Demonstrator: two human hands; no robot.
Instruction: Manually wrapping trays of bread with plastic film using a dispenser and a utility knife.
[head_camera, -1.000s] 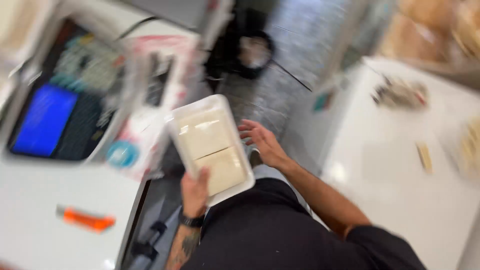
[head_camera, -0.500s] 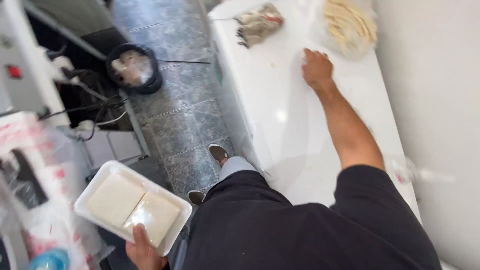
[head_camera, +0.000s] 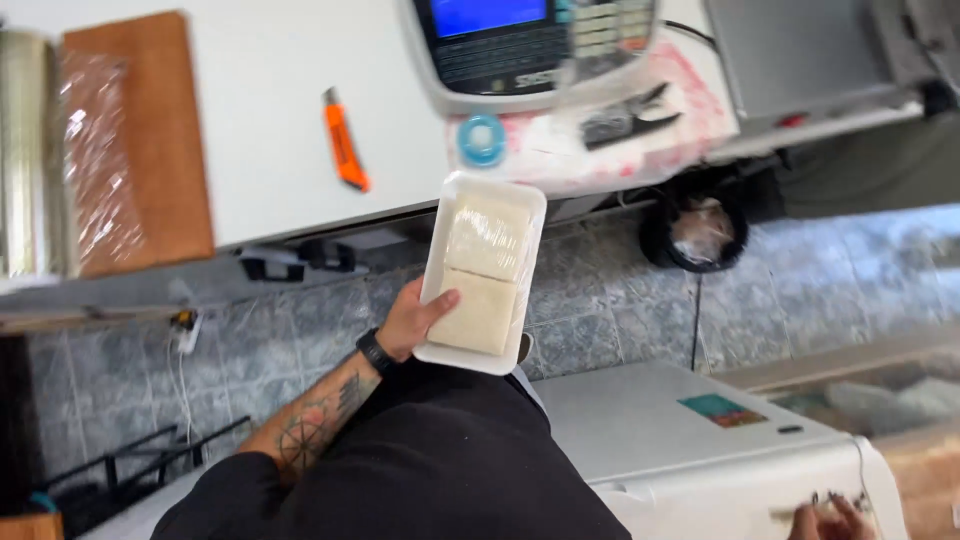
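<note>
My left hand (head_camera: 412, 320) holds a white foam tray (head_camera: 436, 268) by its near end, thumb on top. Two pale cheese blocks (head_camera: 484, 262) lie in the tray, the far one under clear film. The tray hangs over the floor, its far end near the white counter's (head_camera: 260, 110) edge. My right hand (head_camera: 830, 518) shows only at the bottom right corner, fingers by a white chest freezer (head_camera: 660, 430); whether it holds anything is unclear.
On the counter lie an orange box cutter (head_camera: 345, 150), a wooden board (head_camera: 135, 140) with cling film roll (head_camera: 30, 150), a scale with a blue screen (head_camera: 525, 40) and a blue tape roll (head_camera: 482, 140). A black bin (head_camera: 695, 230) stands on the tiled floor.
The view swung from the freezer side back to the counter. My left hand raised the tray toward the counter's edge. My right hand left the white surface and sits at the bottom right.
</note>
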